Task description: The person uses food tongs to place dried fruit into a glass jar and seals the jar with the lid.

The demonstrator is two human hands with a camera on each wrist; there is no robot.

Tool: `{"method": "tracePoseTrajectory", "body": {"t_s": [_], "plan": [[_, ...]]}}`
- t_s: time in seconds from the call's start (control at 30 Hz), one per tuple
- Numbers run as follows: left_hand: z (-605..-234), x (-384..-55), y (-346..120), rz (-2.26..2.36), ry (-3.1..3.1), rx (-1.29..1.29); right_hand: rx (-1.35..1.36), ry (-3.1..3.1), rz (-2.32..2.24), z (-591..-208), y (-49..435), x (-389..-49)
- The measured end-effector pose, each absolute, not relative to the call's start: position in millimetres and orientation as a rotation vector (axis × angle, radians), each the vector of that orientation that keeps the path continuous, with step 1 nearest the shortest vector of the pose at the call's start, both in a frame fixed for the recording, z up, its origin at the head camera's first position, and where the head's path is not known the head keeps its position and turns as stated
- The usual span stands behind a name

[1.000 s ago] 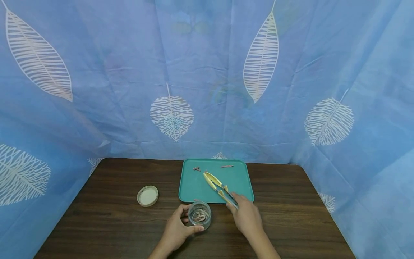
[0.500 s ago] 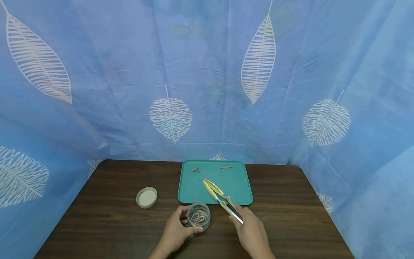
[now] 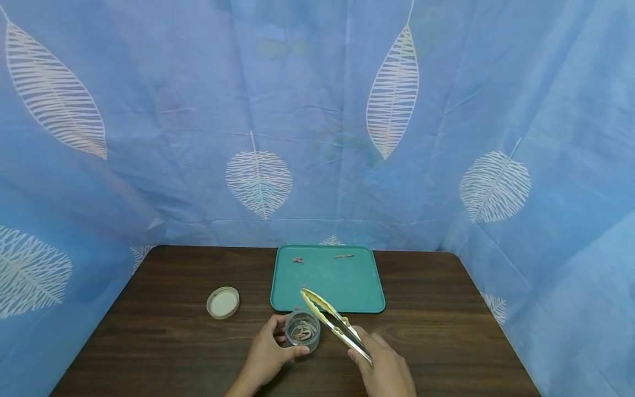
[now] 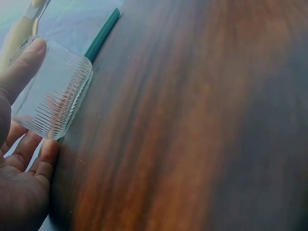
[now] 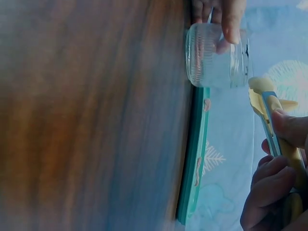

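My left hand [image 3: 268, 350] grips a clear glass jar [image 3: 302, 330] round its side, thumb and fingers on opposite walls. Several pinkish worm-like strips [image 3: 301, 332] lie in the jar, its mouth uncovered. My right hand [image 3: 386, 366] holds yellow-and-metal tongs [image 3: 324, 321] by the handles. A small pinkish strip [image 3: 304, 285] shows at the tongs' tips, just beyond the jar's rim. In the right wrist view the tongs' yellow head [image 5: 262, 85] is beside the jar's mouth, apart from the glass [image 5: 216, 57]. Other strips [image 3: 298, 260] lie on the green tray [image 3: 342, 284].
The jar's round lid [image 3: 223, 302] lies to the left on the dark wooden table [image 3: 163, 331]. Another strip [image 3: 344, 256] rests at the tray's back right. A blue leaf-print cloth [image 3: 317, 110] hangs behind and at both sides.
My right hand has drawn the tongs back toward me, off the tray's middle, and their tips are now nearer the jar, with a small strip there. My left hand stays on the jar.
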State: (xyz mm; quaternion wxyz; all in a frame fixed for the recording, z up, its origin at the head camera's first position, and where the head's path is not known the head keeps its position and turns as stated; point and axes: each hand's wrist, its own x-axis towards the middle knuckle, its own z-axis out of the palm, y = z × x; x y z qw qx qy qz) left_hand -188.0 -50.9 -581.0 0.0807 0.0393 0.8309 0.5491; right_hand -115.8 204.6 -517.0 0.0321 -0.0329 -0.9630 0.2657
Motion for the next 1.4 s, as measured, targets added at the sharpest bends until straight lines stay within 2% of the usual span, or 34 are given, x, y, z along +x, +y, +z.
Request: {"method": "tracePoseTrajectory", "body": {"t_s": [0.77,1.4], "plan": [[-590,-189,-52,1.63,2.503,0.144,0.051,-2.991,0.851,-538,227,-75],[-590,-186,-49,1.667,2.507,0.141,0.152,-2.849,0.798,-544,235,-67]]}}
